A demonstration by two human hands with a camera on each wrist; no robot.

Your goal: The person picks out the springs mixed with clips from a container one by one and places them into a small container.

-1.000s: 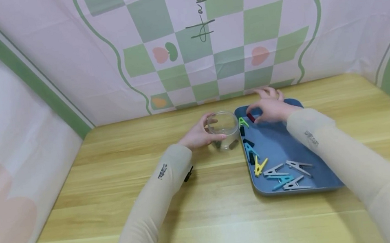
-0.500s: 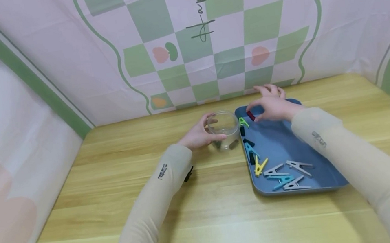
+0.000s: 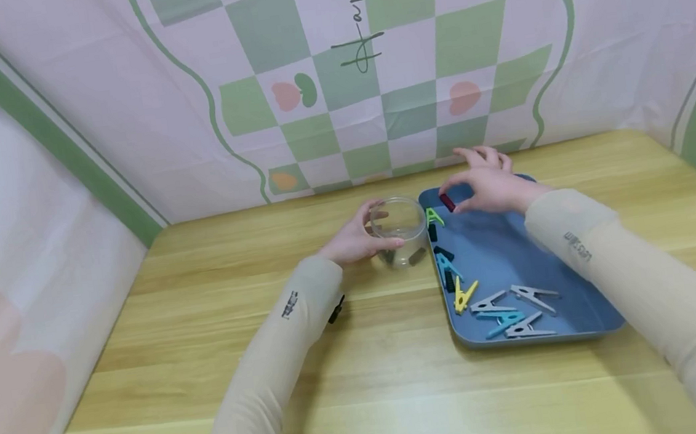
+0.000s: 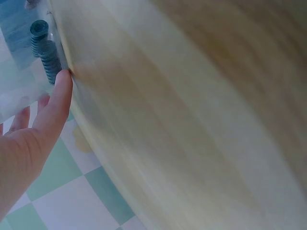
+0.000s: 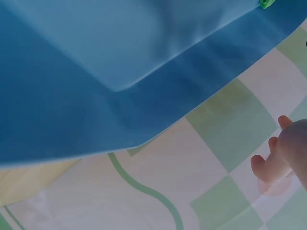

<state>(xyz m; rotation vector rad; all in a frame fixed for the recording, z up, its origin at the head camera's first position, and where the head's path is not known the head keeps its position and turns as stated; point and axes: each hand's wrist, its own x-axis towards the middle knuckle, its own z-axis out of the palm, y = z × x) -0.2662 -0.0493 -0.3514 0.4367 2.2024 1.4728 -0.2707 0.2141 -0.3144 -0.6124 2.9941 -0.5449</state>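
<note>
My left hand point(image 3: 357, 238) grips a clear round jar point(image 3: 398, 219) on the table, thumb in front. Inside it lie a few dark ridged cylinders point(image 4: 39, 36), seen through the wall in the left wrist view. At the far left corner of the blue tray point(image 3: 494, 249), my right hand point(image 3: 491, 186) pinches a small dark red cylinder point(image 3: 447, 202) between thumb and forefinger; its other fingers are spread. The right wrist view shows part of that hand point(image 5: 283, 153), but not the red piece.
Along the tray's left side lie several black pieces point(image 3: 443, 255), a green clothespin point(image 3: 433, 217), a blue one point(image 3: 448, 269) and a yellow one point(image 3: 463, 297). Grey clothespins point(image 3: 533, 297) and a teal one point(image 3: 500, 321) lie near its front. A patterned cloth point(image 3: 414, 116) hangs behind the table.
My right hand has shifted slightly up and right, the dark red cylinder still pinched, while the forearm swung right. The left hand and jar stay put.
</note>
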